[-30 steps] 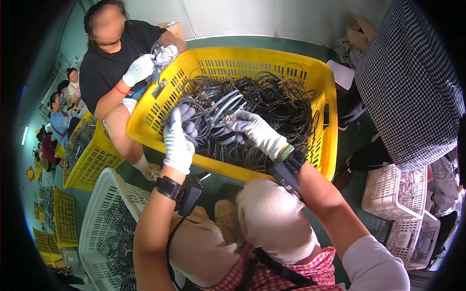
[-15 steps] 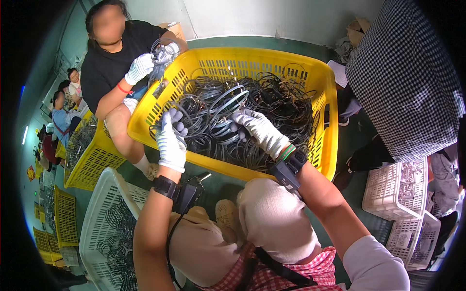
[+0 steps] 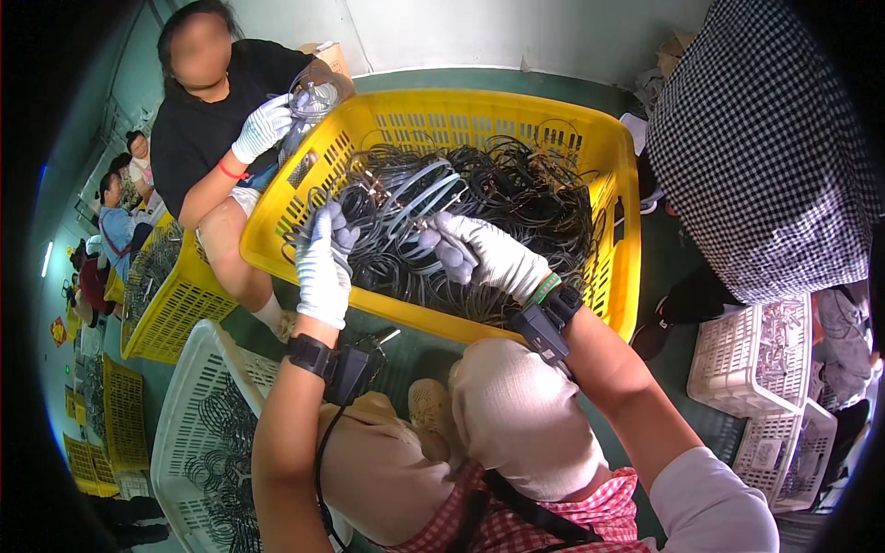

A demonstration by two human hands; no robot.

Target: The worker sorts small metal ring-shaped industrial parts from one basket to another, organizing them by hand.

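Over the yellow basket (image 3: 442, 324) I hold both gloved hands close to a heap of thin dark hoops (image 3: 525, 198). My left hand (image 3: 324, 263) is closed around a bunch of grey hoops (image 3: 369, 221) at the left side of the basket. To the right, my right hand (image 3: 484, 253) is closed, its thumb and fingers pinched at the near end of a pale silvery hoop (image 3: 429, 189) that stands out from the bunch. Small coppery, shiny ends show on several hoops. My fingers partly hide where the hoops are gripped.
Across the basket's left corner, a person in black (image 3: 226, 111) holds hoops in gloved hands. A white basket (image 3: 217, 369) of dark hoops stands by my left arm. Someone in a checked garment (image 3: 765, 166) is at right, above stacked white baskets (image 3: 728, 359).
My right hand has shifted slightly left and down, its fingers drawn together near the silvery hoop's end. My left hand's fingers have closed more. The other person's hands have moved slightly.
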